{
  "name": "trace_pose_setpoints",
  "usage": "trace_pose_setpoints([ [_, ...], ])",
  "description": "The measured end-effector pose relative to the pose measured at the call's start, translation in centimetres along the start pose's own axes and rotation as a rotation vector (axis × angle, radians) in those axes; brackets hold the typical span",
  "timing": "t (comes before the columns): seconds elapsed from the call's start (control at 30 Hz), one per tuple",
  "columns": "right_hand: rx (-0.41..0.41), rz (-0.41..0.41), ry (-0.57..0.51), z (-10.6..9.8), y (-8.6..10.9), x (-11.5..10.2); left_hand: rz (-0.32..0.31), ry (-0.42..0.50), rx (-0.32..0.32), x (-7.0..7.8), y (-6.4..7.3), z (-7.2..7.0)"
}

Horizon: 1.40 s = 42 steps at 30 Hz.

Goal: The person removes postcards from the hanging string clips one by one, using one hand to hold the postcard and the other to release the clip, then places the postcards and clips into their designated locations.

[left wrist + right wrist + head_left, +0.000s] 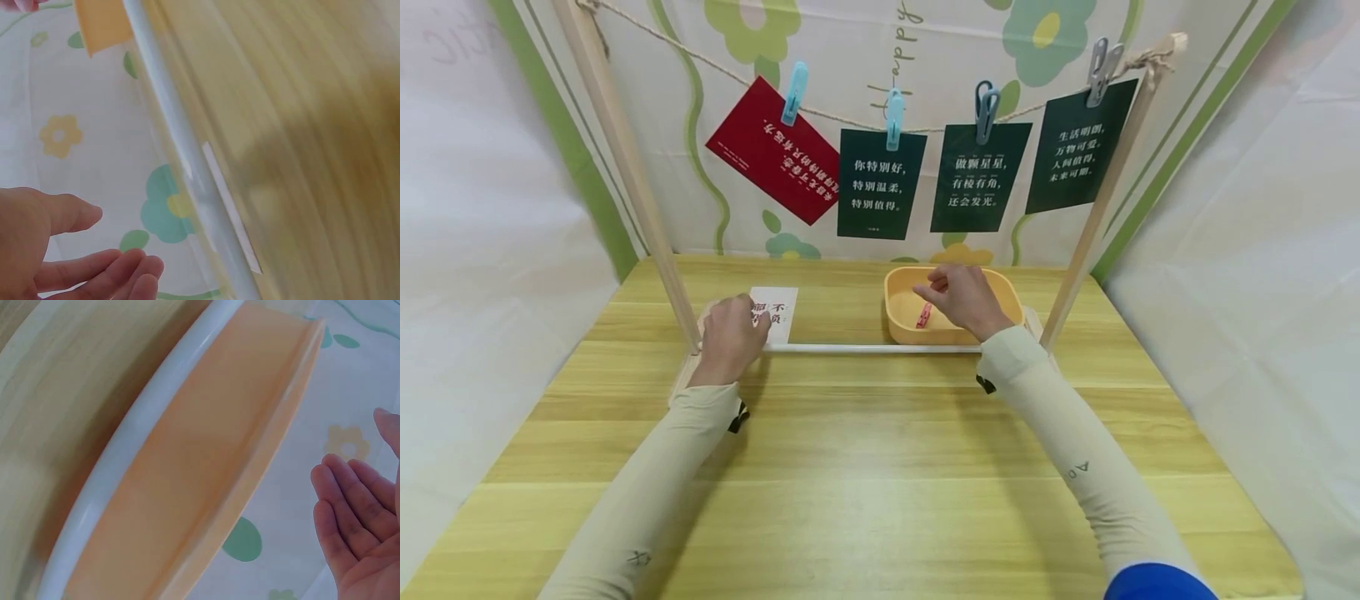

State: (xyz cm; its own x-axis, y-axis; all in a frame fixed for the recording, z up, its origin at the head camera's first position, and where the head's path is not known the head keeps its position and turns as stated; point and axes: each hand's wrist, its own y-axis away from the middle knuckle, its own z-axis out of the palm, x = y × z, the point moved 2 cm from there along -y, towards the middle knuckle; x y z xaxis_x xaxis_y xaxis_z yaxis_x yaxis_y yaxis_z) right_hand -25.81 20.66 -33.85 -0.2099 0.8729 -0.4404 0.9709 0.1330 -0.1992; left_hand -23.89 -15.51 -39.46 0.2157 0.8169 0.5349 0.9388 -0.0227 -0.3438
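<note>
Flower-printed white cloth (pixel 842 50) backs a yellow wood-grain table (pixel 865 467), and across it runs a slim white rod (pixel 850 348), with both hands reaching over! Left hand (pixel 730 337): thumb and loosely bent fingers apart, gripping nothing, covering part of a white printed paper card (pixel 786 302) on the tabletop; touching it? Can't tell. Close beside that hand, a pale wooden post (pixel 632 175). Right hand (pixel 966 300): fingers together, thumb apart, nothing held, above a yellow-orange plastic tray (pixel 913 336) where a small pink clip (pixel 923 315) lies. Overhead, one tilted red card (pixel 775 154) and three dark-green cards (pixel 882 187) hang clipped to brown twine (pixel 700 58).
</note>
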Motion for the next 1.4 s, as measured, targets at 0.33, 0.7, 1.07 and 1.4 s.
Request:
trace_pose_setpoints([
  [0.33, -0.011, -0.019, -0.008, -0.8, 0.4, -1.3, -0.002, 0.159, -0.029, 1.6, 0.0, -0.7],
  [0.7, 0.018, -0.087, -0.032, -1.8, 0.9, -2.4, -0.086, 0.343, -0.055, 2.8, -0.2, -1.3],
  [1.07, 0.034, -0.159, -0.044, -2.4, 1.3, -3.6, -0.113, 0.435, -0.049, 3.2, -0.2, -1.8],
  [1.4, 0.057, -0.244, -0.079, -3.6, 1.8, -5.3, -0.123, 0.495, -0.03, 4.1, -0.6, -2.0],
])
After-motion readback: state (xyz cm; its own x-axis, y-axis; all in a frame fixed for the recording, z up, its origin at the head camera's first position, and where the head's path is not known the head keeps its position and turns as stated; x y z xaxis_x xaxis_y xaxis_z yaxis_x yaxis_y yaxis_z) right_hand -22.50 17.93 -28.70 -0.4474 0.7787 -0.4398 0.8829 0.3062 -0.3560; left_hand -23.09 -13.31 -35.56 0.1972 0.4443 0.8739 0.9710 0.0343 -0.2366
